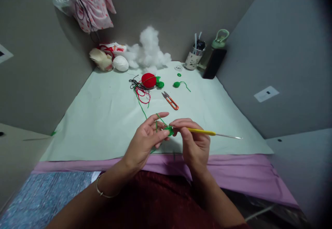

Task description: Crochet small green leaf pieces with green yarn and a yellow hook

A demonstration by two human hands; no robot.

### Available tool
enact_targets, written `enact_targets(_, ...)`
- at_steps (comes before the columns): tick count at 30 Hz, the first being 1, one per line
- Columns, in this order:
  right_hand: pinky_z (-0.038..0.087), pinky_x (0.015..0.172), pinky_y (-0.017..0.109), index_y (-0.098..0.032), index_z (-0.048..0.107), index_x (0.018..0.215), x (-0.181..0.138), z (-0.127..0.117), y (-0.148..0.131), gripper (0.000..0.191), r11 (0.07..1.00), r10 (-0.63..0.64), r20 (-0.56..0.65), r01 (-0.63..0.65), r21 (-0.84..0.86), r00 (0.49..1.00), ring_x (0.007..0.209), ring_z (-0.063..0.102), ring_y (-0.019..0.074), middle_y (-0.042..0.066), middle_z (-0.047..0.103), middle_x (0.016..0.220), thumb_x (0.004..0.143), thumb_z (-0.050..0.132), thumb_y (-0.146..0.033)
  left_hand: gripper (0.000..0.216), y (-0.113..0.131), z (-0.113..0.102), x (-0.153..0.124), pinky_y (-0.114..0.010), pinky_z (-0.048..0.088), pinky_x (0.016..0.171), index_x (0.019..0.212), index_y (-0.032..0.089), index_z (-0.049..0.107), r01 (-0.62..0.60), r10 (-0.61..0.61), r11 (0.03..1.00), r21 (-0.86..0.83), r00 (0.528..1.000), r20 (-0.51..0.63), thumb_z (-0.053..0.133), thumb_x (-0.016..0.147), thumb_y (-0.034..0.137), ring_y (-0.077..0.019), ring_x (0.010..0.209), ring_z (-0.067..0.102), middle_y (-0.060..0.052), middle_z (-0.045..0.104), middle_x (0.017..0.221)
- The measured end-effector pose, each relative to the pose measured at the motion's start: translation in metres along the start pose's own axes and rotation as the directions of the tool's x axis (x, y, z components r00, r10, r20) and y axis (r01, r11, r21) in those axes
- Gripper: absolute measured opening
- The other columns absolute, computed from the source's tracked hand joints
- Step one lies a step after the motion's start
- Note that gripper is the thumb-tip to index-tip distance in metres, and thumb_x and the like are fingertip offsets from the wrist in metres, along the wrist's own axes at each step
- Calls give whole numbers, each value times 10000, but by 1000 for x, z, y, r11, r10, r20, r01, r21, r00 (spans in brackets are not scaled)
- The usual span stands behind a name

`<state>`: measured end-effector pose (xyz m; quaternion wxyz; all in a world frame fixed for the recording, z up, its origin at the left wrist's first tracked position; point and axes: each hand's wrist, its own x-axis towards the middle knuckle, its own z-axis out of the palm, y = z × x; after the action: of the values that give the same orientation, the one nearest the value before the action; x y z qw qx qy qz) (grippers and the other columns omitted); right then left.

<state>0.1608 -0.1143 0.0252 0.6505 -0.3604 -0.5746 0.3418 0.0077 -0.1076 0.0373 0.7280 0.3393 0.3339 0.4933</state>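
Observation:
My left hand (pixel 146 140) pinches a small green crochet piece (pixel 169 130), with green yarn (pixel 158 118) looped over its raised forefinger. My right hand (pixel 193 142) grips a crochet hook with a yellow handle (pixel 204 132); its metal end points right and its other end meets the green piece. Both hands hover above the near edge of the pale green table sheet (pixel 103 118). The yarn strand trails back across the sheet toward the far side.
Farther back lie orange thread snips (pixel 170 100), a red crocheted ball with green leaves (pixel 150 80), tangled red and black threads (pixel 141 90), a small green ball with a tail (pixel 177 84), white stuffing (pixel 149 51), a cup of tools (pixel 194 57) and a dark bottle (pixel 215 59).

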Motion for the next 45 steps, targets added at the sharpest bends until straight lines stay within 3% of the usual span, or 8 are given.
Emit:
enact_targets(3, 584, 692, 305, -261, 776, 1080, -6, 1, 0, 247, 970, -131, 39, 136, -200, 991, 830, 692, 162, 37, 759, 968, 1004, 594, -111, 538, -6, 1, 0, -163, 460, 656, 1321, 244, 710, -92, 93, 995, 43, 995, -38, 871, 810, 194, -72, 748, 563, 22, 638, 889)
enact_targets(7, 611, 785, 345, -284, 777, 1186, -13, -3, 2, 352, 760, -370, 193, 415, -499, 909, 965, 716, 201, 63, 751, 1065, 934, 681, -57, 548, -7, 1, 2, -177, 434, 589, 1325, 217, 713, -53, 52, 997, -55, 998, -20, 880, 803, 226, -54, 618, 496, 35, 633, 817)
enact_targets(12, 546, 694, 316, -284, 791, 1053, -5, -4, 0, 256, 971, -136, -65, 120, -207, 989, 762, 657, 145, 9, 694, 874, 1003, 601, -119, 394, 2, -2, 4, -212, 530, 735, 1219, 158, 768, 132, -125, 968, -216, 991, 47, 842, 836, 211, -21, 470, 311, 115, 430, 556)
enact_targets(16, 529, 697, 308, -271, 798, 979, 0, -2, 0, 187, 1000, 19, -13, -19, -10, 1000, 767, 646, 137, 10, 707, 902, 1001, 636, -182, 366, 1, 0, 3, -203, 530, 724, 1156, 205, 794, 24, -23, 994, -106, 1000, 8, 864, 797, 193, -39, 602, 528, 30, 650, 812)
enact_targets(19, 541, 728, 307, -285, 808, 997, 0, -2, 1, 186, 999, 41, 8, -41, -28, 999, 811, 662, 141, 11, 742, 939, 994, 653, -183, 339, -4, 1, 1, -209, 545, 764, 1122, 215, 806, -28, 28, 999, -45, 1000, 3, 871, 790, 199, -102, 795, 657, -6, 689, 894)
enact_targets(29, 526, 717, 296, -276, 805, 988, 0, -7, 3, 153, 982, 133, 9, -133, 132, 991, 742, 644, 122, 6, 727, 926, 1001, 659, -231, 313, 0, 0, 4, -170, 554, 679, 1062, 205, 811, 23, -23, 994, -106, 1000, -2, 901, 762, 211, -81, 669, 732, 21, 698, 861)
enact_targets(36, 535, 710, 260, -257, 805, 945, 2, -3, 6, 109, 924, 261, -13, -246, 291, 965, 732, 642, 116, 14, 751, 907, 973, 701, -274, 304, 2, -4, 3, -114, 389, 419, 1112, 166, 752, 145, -132, 977, -157, 987, 93, 854, 832, 222, -46, 419, 538, 38, 664, 554)
enact_targets(45, 563, 696, 282, -231, 782, 934, 1, -4, 8, 112, 945, 233, -10, -224, 239, 972, 717, 656, 129, 27, 746, 906, 960, 705, -308, 362, 0, -2, 5, -146, 558, 709, 1192, 169, 779, 105, -92, 965, -239, 994, 67, 834, 836, 131, -77, 751, 693, -11, 699, 872)
